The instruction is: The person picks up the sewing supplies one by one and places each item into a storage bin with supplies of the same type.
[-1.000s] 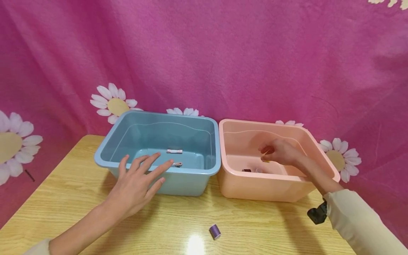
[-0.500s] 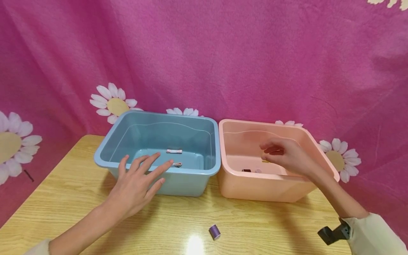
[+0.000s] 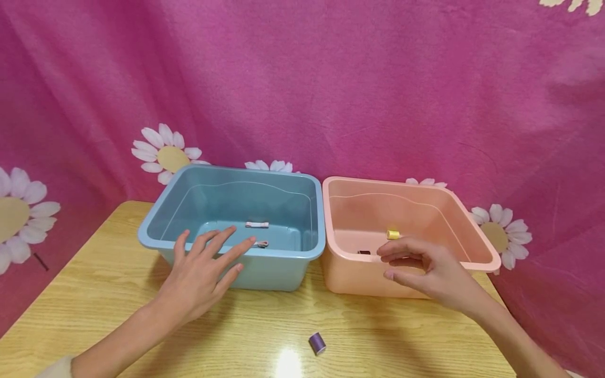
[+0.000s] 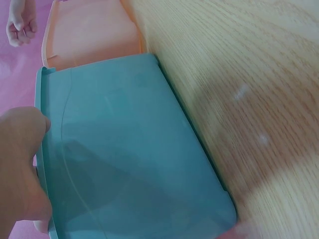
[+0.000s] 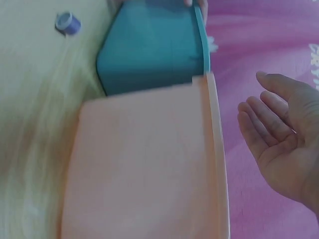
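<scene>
A small yellow cylindrical spool of thread (image 3: 393, 234) lies on its side on the floor of a pink plastic bin (image 3: 354, 275), just past the fingers of the right hand (image 3: 435, 270) as the head view shows it, and apart from them. Its thread is a bright, even yellow, and its short, rounded shape stands out against the paler pink around it. The right hand is over the bin's near rim, its fingers gently bent and the thumb held well away from them in a wide gap; the right wrist view shows the bare palm, holding nothing. Nearer the front wall of the same bin is a small dark brown piece (image 3: 364, 252), partly cut off by the rim, so its full shape cannot be told. Touching or just beside this bin on its left stands a blue plastic bin (image 3: 279, 273) of similar form. The left hand (image 3: 203, 270) is at its near rim with fingers spread wide, grasping no small item. Inside lie a small pale pink-and-white strip (image 3: 257, 224) and, closer to the front, a small looped piece (image 3: 261, 244) near the left fingertips. In front of the bins, between the two hands, a purple spool of thread (image 3: 317, 343) lies on its side, a pale end showing, on the light wood-grain worktop (image 3: 255, 331). Behind everything hangs a magenta cloth (image 3: 302, 79) printed with white, yellow-centred daisies (image 3: 172, 157).
</scene>
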A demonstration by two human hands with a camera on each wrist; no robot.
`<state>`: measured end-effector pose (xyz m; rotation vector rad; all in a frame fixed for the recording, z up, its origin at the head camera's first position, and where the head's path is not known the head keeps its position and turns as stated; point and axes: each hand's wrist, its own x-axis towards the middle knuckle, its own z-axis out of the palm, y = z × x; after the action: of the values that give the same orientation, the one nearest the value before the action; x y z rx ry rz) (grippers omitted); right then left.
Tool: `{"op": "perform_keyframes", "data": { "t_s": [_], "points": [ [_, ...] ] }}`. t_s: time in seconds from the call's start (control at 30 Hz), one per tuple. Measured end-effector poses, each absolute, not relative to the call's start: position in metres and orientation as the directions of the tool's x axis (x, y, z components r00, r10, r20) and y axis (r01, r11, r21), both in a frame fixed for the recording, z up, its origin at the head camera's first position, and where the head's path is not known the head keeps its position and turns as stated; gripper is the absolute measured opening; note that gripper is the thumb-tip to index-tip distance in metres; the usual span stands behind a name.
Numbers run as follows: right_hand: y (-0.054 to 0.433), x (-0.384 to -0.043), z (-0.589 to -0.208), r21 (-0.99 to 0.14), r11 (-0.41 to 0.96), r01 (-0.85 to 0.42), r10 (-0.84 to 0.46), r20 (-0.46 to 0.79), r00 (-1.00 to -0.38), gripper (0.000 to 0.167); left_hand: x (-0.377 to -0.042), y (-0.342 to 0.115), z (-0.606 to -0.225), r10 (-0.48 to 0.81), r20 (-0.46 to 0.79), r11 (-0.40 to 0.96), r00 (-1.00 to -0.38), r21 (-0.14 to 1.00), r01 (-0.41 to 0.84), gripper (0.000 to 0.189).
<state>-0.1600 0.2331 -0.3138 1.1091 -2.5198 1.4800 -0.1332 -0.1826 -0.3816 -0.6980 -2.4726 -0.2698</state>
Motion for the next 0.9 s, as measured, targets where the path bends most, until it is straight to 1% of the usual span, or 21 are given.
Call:
{"op": "perform_keyframes", "data": {
  "t_s": [0.07, 0.17, 0.37, 0.5, 0.6, 0.8, 0.9],
  "points": [
    [0.229, -0.153, -0.317, -0.753, 0.28, -0.595, -0.587, 0.356, -0.727, 0.034, -0.133, -0.183, -0.382, 0.423, 0.56, 0.846, -0.712, 0.038, 0.533, 0.056],
    [0.224, -0.145, -0.324, -0.753, 0.266, -0.601, -0.609, 0.352, -0.711, 0.035, -0.133, -0.183, -0.382, 0.424, 0.559, 0.847, -0.713, 0.035, 0.531, 0.057],
    [0.216, -0.136, -0.344, -0.765, 0.283, -0.578, -0.633, 0.303, -0.712, 0.033, -0.133, -0.183, -0.383, 0.427, 0.562, 0.845, -0.709, 0.03, 0.533, 0.057],
    [0.209, -0.134, -0.36, -0.773, 0.271, -0.573, -0.662, 0.282, -0.694, 0.037, -0.133, -0.184, -0.382, 0.427, 0.564, 0.844, -0.707, 0.032, 0.535, 0.057],
    [0.205, -0.133, -0.371, -0.79, 0.26, -0.556, -0.683, 0.257, -0.684, 0.038, -0.133, -0.184, -0.382, 0.425, 0.563, 0.845, -0.708, 0.033, 0.534, 0.057],
    [0.195, -0.132, -0.39, -0.839, 0.284, -0.464, -0.701, 0.149, -0.698, 0.038, -0.133, -0.183, -0.381, 0.426, 0.557, 0.846, -0.713, 0.034, 0.532, 0.056],
    [0.192, -0.133, -0.4, -0.853, 0.285, -0.437, -0.706, 0.122, -0.698, 0.04, -0.133, -0.183, -0.381, 0.426, 0.556, 0.848, -0.714, 0.031, 0.529, 0.056]
  ]
}}
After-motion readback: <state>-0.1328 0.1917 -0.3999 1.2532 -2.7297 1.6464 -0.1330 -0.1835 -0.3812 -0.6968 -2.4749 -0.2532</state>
